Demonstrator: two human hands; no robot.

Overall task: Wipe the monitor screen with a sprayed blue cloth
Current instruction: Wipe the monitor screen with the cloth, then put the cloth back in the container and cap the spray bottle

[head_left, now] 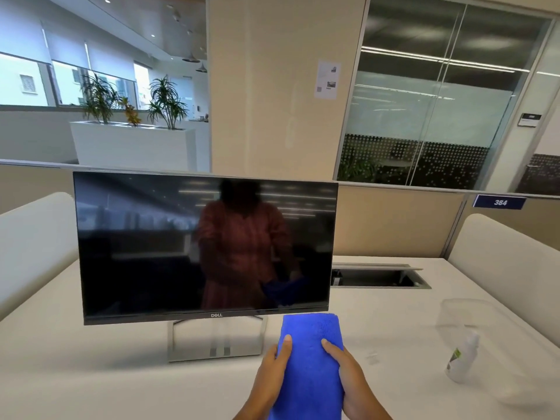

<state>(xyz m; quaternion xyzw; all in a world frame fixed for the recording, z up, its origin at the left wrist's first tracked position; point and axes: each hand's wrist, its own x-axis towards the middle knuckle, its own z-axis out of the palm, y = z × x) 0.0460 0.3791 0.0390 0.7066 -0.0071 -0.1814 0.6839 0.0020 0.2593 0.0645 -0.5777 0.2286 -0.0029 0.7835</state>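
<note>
Holding the cloth [309, 359] between both hands, we had it low in the frame, right of centre. Its top edge lay just below the lower right corner of the monitor [206, 247], apart from the screen. Our left hand [272, 371] gripped the cloth's left edge, thumb laid over the front. Our right hand [351, 377] gripped the right edge the same way. The cloth was blue, folded into a long strip that ran up from the bottom edge of the frame.

The monitor stood at centre left on a silver stand [216, 341] on the white desk [91, 374]. Its screen was dark and gave back a dim reflection of a person with the cloth. A small spray bottle [462, 357] sat at lower right on the desk, well apart from the cloth and blurred. Beyond the monitor's right side, an open cable hatch [378, 275] was set into the desk.

At right, on the partition, we saw a blue tag [500, 202] reading 384. At upper left a white planter [133, 140] held green plants. A paper sheet [328, 80] hung on the column at upper centre.
</note>
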